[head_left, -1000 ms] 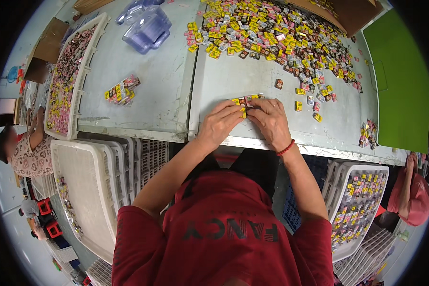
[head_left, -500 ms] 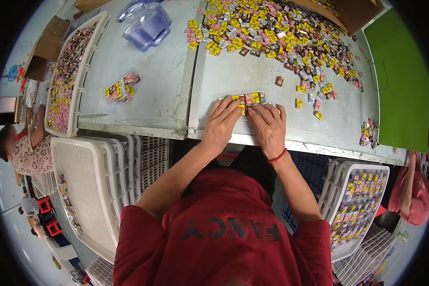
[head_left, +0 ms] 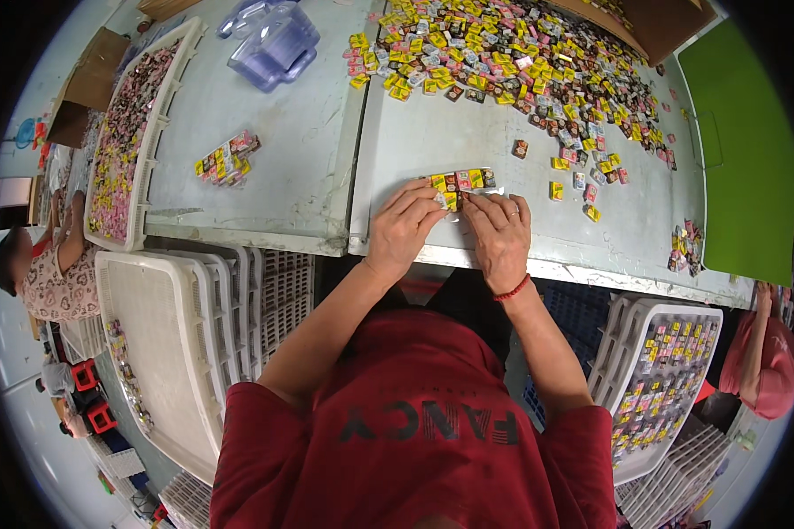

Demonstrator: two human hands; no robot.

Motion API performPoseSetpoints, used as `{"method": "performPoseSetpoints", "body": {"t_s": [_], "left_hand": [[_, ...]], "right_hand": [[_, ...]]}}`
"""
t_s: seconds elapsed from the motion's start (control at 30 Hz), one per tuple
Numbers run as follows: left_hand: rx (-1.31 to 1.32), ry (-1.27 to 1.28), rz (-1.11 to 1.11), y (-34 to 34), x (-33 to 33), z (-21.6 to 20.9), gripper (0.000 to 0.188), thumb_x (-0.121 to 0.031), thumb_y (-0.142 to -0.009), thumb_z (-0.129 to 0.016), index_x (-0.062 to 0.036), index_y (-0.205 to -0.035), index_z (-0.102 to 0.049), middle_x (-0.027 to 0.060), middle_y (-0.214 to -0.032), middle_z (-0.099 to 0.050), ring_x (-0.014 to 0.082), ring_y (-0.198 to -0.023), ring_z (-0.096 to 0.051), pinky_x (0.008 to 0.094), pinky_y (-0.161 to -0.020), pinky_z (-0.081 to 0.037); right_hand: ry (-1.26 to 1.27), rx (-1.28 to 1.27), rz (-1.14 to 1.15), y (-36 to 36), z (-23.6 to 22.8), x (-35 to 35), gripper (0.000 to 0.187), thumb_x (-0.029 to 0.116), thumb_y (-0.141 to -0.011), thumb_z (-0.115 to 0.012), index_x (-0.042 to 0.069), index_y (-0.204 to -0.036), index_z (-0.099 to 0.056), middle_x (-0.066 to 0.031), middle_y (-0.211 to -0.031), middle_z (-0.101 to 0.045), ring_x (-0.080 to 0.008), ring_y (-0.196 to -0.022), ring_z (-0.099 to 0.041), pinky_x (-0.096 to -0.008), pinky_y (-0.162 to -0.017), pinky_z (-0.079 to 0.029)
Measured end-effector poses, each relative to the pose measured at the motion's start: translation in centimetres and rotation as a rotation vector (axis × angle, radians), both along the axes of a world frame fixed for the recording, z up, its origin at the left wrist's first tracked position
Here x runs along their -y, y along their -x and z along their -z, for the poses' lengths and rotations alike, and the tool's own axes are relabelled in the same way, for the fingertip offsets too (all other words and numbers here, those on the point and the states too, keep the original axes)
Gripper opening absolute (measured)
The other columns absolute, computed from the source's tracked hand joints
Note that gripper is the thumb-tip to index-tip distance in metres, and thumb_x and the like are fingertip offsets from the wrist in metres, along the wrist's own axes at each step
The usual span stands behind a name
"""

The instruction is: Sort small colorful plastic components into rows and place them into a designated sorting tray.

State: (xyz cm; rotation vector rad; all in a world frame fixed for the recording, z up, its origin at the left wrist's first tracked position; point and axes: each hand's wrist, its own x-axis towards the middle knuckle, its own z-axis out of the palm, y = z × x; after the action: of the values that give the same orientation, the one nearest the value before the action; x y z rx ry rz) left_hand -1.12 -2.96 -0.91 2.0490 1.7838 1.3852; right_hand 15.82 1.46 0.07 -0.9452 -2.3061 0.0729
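At the table's near edge lies a block of small printed boxes (head_left: 457,181) in yellow, brown, pink and white, side by side in a clear plastic wrapper or tray; I cannot tell which. My left hand (head_left: 404,220) is at its left side, fingers bent and fingertips closed on a small yellow-and-white box. From the right, my right hand (head_left: 499,227), with a ring and a red bracelet, presses its bunched fingertips onto the block's near row. The fingers partly cover that row. A similar packed bundle (head_left: 228,160) lies farther left on the table.
A wide heap of loose small boxes (head_left: 512,66) spreads over the far table, beside a cardboard box (head_left: 670,31). Clear blue plastic containers (head_left: 275,48) stand far left. White trays (head_left: 150,317) flank me; the right-hand tray (head_left: 666,388) holds packed bundles. Other people work at both sides.
My left fingers have drawn back slightly toward me and bent more, uncovering more of the boxes' left end. My right hand stays almost where it was.
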Motion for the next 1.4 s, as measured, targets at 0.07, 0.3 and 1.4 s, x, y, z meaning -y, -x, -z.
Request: {"method": "performPoseSetpoints", "body": {"t_s": [0.07, 0.3, 1.4], "left_hand": [[-0.048, -0.011, 0.019, 0.2, -0.1, 0.2, 0.013, -0.004, -0.072, -0.074, -0.0022, -0.081, -0.064, 0.0077, -0.095, -0.066, 0.0255, -0.1, -0.064, 0.0339, -0.083, -0.053], [-0.151, -0.045, 0.073, 0.8, 0.1, 0.4, 0.012, -0.004, -0.072, -0.074, -0.002, -0.081, -0.066, 0.0068, -0.097, -0.068, 0.0263, -0.103, -0.064, 0.0347, -0.085, -0.053], [0.865, 0.49, -0.107, 4.7, 0.2, -0.2, 0.029, -0.004, -0.09, -0.061, 0.0031, -0.117, -0.059, 0.0096, -0.089, -0.068, 0.0141, -0.069, -0.067, 0.027, -0.058, -0.055]], "right_hand": [[0.002, -0.021, 0.002, 0.0, 0.0, 0.1, 0.029, 0.005, -0.077, -0.062, 0.005, -0.105, -0.068, -0.0052, -0.105, -0.066, -0.0231, -0.097, -0.059, -0.0407, -0.094, -0.043], [-0.019, 0.03, -0.022, -0.1, -0.3, 0.3, 0.03, 0.005, -0.075, -0.061, 0.003, -0.105, -0.067, -0.0069, -0.11, -0.064, -0.0244, -0.1, -0.058, -0.0403, -0.093, -0.043], [1.018, -0.4, 0.241, -1.1, -0.1, -3.7, 0.033, 0.011, -0.09, -0.063, -0.003, -0.12, -0.057, -0.0052, -0.084, -0.068, -0.0108, -0.068, -0.063, -0.0242, -0.06, -0.051]]}}
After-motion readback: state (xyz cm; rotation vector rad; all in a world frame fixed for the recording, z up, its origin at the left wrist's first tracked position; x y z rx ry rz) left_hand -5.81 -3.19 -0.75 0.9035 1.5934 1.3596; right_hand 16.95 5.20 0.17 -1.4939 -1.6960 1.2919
